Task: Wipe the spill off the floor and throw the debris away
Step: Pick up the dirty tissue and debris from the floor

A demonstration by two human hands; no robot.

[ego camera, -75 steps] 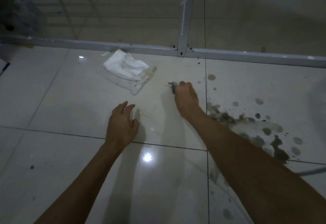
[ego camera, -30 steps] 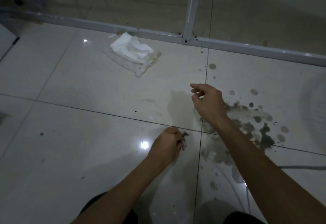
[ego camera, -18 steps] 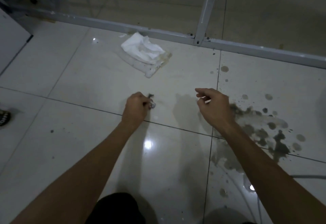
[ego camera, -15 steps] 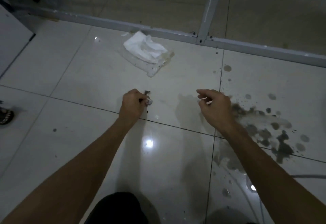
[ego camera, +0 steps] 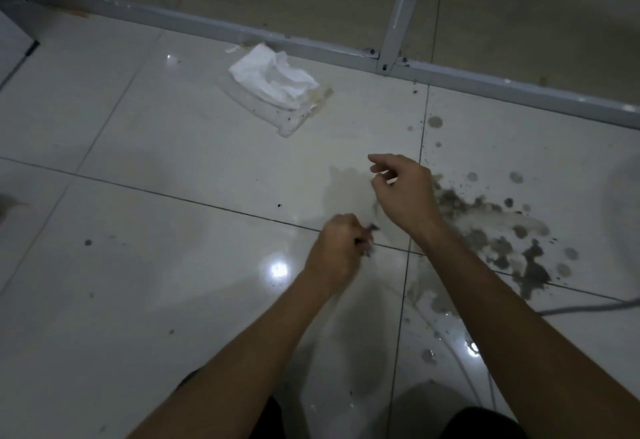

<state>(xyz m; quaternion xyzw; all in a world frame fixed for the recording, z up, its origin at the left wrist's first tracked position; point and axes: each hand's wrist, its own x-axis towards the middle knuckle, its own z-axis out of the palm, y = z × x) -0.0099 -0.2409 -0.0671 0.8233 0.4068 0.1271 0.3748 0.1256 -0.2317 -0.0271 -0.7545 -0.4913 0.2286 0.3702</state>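
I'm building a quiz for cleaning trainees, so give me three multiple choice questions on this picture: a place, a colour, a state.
1. Where does the tissue lie? A. by the metal rail B. in a bin C. on a chair
2. What colour is the spill? A. red B. dark grey C. yellow
3. What is the left hand doing? A. lying flat B. gripping debris C. holding the tissue
Answers: 1 A, it lies just before the rail; 2 B, its blotches look dark grey; 3 B, it curls round small dark bits.

Most debris [ego camera: 371, 230] hidden inside left hand [ego camera: 337, 253]
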